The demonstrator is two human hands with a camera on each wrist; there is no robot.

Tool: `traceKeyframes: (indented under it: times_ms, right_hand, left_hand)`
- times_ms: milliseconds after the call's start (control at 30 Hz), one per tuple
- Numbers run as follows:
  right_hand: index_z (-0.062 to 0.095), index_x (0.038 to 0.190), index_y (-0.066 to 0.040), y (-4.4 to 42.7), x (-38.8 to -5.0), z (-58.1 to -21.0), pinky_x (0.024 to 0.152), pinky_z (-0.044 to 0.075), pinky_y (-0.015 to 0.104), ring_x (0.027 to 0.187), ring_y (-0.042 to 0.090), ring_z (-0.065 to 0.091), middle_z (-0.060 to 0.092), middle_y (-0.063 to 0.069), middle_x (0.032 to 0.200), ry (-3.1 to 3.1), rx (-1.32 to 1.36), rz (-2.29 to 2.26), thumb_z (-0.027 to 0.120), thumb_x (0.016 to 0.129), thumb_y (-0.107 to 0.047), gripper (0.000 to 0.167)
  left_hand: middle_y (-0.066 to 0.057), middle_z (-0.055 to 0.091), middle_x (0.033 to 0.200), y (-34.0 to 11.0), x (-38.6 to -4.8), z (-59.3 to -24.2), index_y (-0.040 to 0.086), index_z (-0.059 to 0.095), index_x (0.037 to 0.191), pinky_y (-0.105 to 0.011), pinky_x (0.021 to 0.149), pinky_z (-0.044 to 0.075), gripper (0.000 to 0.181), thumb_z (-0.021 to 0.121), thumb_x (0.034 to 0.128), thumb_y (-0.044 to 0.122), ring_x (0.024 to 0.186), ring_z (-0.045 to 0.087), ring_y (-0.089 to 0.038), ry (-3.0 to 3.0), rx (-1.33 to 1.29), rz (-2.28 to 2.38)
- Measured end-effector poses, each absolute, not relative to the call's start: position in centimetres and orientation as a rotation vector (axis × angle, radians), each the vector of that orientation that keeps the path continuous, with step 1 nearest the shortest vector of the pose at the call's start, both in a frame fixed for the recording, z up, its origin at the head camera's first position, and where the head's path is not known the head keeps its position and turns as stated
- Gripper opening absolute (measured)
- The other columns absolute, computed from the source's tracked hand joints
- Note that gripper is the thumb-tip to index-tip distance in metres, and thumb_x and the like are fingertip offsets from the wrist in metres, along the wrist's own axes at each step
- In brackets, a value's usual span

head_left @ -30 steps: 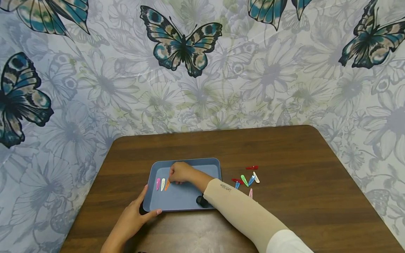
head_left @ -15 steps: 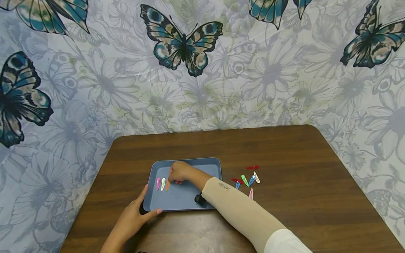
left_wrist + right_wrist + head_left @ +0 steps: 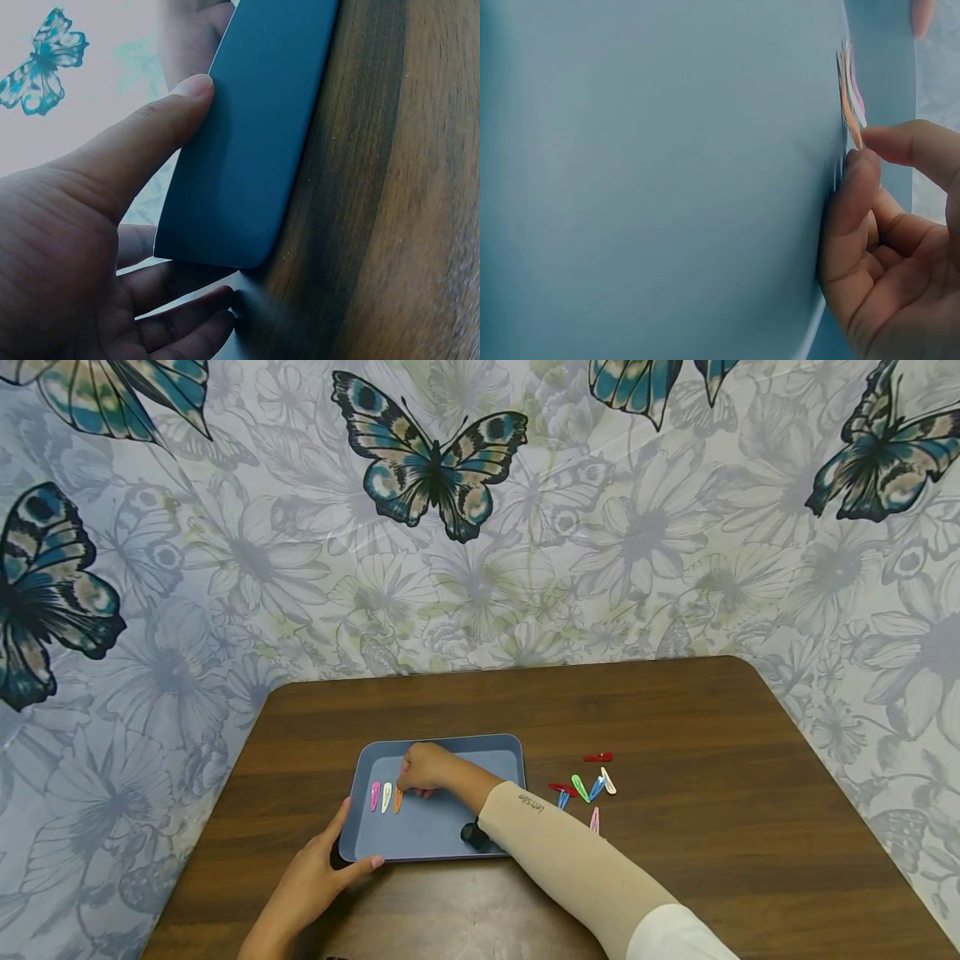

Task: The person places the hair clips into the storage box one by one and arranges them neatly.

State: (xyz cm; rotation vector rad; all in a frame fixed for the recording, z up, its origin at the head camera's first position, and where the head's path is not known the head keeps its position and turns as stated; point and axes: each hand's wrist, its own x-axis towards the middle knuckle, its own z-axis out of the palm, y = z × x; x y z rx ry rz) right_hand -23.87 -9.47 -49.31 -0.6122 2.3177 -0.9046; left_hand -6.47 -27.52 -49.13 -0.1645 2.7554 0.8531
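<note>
Right hand (image 3: 431,766): pinches the orange clip (image 3: 398,802) toward the tray's (image 3: 405,840) 9 o'clock, just beside the white clip (image 3: 386,797);
Left hand (image 3: 324,864): spread about the tray's 8 o'clock corner;
Worktop (image 3: 675,714): loose clips (image 3: 580,788) lie at the tray's 3 o'clock;
Orange clip: its lining-up appears in hand; next move likely calls for gentle release, white clip undisturbed.

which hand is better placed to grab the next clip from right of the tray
Probably the right hand, once it releases the orange clip: its sleeve lies beside the loose clips, while the left hand holds the tray at its near-left corner.
</note>
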Motion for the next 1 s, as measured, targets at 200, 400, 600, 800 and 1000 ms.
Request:
traceKeyframes:
  times_ms: [200, 400, 600, 800, 1000]
  right_hand:
    - [0.064, 0.076, -0.012, -8.9, -23.8, -49.1, 0.050, 0.055, 0.024, 0.050, 0.011, 0.058, 0.062, 0.003, 0.060, 2.266, -0.572, -1.005, 0.071, 0.091, -0.018, 0.018]
    - [0.067, 0.083, -0.012, -8.3, -23.8, -48.5, 0.056, 0.056, 0.028, 0.060, 0.016, 0.064, 0.069, 0.007, 0.071, 2.243, -0.595, -1.062, 0.069, 0.094, -0.020, 0.014]
    - [0.071, 0.087, -0.014, -7.8, -23.7, -47.0, 0.058, 0.053, 0.029, 0.065, 0.021, 0.065, 0.074, 0.013, 0.084, 2.230, -0.631, -1.102, 0.069, 0.095, -0.021, 0.011]
    - [0.071, 0.092, -0.015, -7.2, -23.5, -45.8, 0.057, 0.048, 0.023, 0.071, 0.022, 0.066, 0.074, 0.012, 0.091, 2.198, -0.621, -1.176, 0.072, 0.095, -0.022, 0.008]
    - [0.073, 0.097, -0.014, -6.1, -23.3, -44.5, 0.062, 0.050, 0.022, 0.093, 0.036, 0.070, 0.072, 0.001, 0.086, 2.151, -0.646, -1.301, 0.073, 0.094, -0.021, 0.008]
  left_hand:
    - [-0.033, 0.032, 0.159, -27.5, -6.5, -49.1, 0.013, 0.007, 0.164, -0.070, 0.109, 0.036, 0.115, 0.068, 0.0838, 0.069, 0.142, 0.037, -0.055, 2.754, -0.175, 0.837]
    - [-0.034, 0.032, 0.158, -27.4, -6.4, -49.0, 0.012, 0.008, 0.164, -0.070, 0.109, 0.037, 0.115, 0.068, 0.0842, 0.069, 0.142, 0.037, -0.056, 2.750, -0.185, 0.834]
    - [-0.033, 0.032, 0.159, -27.4, -6.4, -48.9, 0.013, 0.007, 0.164, -0.070, 0.109, 0.036, 0.115, 0.068, 0.0843, 0.068, 0.142, 0.036, -0.055, 2.746, -0.179, 0.845]
    - [-0.033, 0.031, 0.159, -27.4, -6.4, -48.9, 0.014, 0.007, 0.164, -0.070, 0.109, 0.036, 0.114, 0.068, 0.0842, 0.069, 0.142, 0.036, -0.056, 2.742, -0.188, 0.833]
    - [-0.033, 0.030, 0.160, -27.4, -6.4, -48.9, 0.014, 0.007, 0.164, -0.070, 0.110, 0.035, 0.115, 0.068, 0.0838, 0.069, 0.143, 0.035, -0.055, 2.738, -0.192, 0.843]
